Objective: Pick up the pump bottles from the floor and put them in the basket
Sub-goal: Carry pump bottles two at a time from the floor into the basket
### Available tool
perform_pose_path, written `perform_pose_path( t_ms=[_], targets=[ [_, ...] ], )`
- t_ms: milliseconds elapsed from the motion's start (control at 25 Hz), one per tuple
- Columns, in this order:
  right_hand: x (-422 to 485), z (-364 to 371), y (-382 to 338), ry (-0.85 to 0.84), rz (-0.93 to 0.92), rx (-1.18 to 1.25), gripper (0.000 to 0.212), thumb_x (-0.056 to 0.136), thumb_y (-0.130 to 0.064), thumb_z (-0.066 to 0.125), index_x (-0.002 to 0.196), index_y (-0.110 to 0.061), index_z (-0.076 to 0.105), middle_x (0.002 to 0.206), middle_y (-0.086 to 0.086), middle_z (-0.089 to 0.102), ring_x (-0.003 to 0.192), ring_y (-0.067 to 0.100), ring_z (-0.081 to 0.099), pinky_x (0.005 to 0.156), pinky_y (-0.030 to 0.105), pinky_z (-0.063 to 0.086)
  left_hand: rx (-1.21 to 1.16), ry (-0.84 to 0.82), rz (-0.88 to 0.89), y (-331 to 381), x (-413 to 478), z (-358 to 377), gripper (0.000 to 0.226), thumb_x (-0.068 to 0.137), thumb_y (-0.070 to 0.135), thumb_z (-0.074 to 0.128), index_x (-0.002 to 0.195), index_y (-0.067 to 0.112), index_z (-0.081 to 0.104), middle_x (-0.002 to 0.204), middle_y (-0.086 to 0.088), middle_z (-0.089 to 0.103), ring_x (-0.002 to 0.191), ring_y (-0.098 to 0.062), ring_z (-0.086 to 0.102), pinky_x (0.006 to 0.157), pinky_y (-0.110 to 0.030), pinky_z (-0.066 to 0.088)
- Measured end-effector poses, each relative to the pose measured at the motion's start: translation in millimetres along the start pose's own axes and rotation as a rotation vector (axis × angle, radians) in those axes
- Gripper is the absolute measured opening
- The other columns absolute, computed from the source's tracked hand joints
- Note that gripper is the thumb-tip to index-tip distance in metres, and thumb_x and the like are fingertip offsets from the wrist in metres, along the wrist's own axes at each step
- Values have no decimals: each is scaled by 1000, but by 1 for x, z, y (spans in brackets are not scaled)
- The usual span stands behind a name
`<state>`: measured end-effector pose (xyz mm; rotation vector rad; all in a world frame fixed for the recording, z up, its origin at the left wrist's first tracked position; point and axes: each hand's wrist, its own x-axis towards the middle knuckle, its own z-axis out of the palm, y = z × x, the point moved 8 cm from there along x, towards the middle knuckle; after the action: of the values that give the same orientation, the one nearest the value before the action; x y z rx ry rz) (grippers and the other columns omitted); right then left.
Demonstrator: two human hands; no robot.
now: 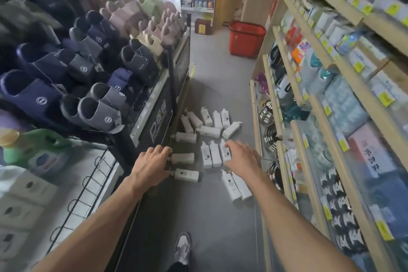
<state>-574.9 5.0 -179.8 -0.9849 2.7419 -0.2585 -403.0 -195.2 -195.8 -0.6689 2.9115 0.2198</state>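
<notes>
Below the red basket [246, 37], well apart from it, white pump bottles [210, 153] litter the floor. Left hand [152, 161] and right hand [242, 157] reach, spread and empty. Bottles likely rigid, smooth; grasp mid-body.

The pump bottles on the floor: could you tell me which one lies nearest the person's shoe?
The left one of the pair lying below the right hand; the other bottles all lie farther up the aisle.
</notes>
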Motion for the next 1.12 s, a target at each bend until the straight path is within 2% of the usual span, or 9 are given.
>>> perform_pose_path(
  t_ms=[360, 600, 720, 920, 1120],
  targets=[
    [156, -13, -21, -35, -73, -57, 44, 87, -11, 63, 125, -28, 50, 124, -1, 57, 114, 25, 52, 91, 44, 47, 50, 5, -4, -34, 147, -31, 74, 84, 38, 71, 148, 27, 34, 139, -1, 46, 127, -25, 47, 101, -39, 43],
    [257, -5, -8, -122, -152, -108, 41, 89, -19, 63, 127, -24, 50, 129, 2, 56, 122, 28, 48, 97, 45, 45, 107, -20, -71, -28, 227, -17, 68, 88, 30, 65, 148, 25, 35, 140, -1, 46, 124, -23, 48, 99, -35, 42],
    [314, 9, 5, -196, -209, -133, 42, 90, -18, 62, 129, -22, 49, 130, 4, 54, 125, 30, 46, 99, 47, 43, 69, -36, -162, -23, 269, 3, 61, 90, 26, 59, 147, 26, 38, 137, -1, 47, 120, -22, 49, 97, -34, 42],
    [388, 38, 13, -284, -344, -198, 44, 89, -22, 65, 129, -23, 48, 132, 5, 54, 123, 31, 48, 97, 46, 45, -54, -68, -333, -25, 322, 33, 59, 88, 28, 63, 143, 29, 42, 134, 2, 48, 117, -22, 50, 95, -34, 45],
    [441, 97, 3, -378, -455, -248, 52, 88, -27, 71, 133, -23, 45, 132, 6, 52, 123, 31, 48, 96, 46, 45, -105, -52, -467, -49, 366, 68, 53, 89, 31, 63, 140, 27, 48, 131, 1, 52, 117, -24, 51, 94, -35, 44]
  ],
)
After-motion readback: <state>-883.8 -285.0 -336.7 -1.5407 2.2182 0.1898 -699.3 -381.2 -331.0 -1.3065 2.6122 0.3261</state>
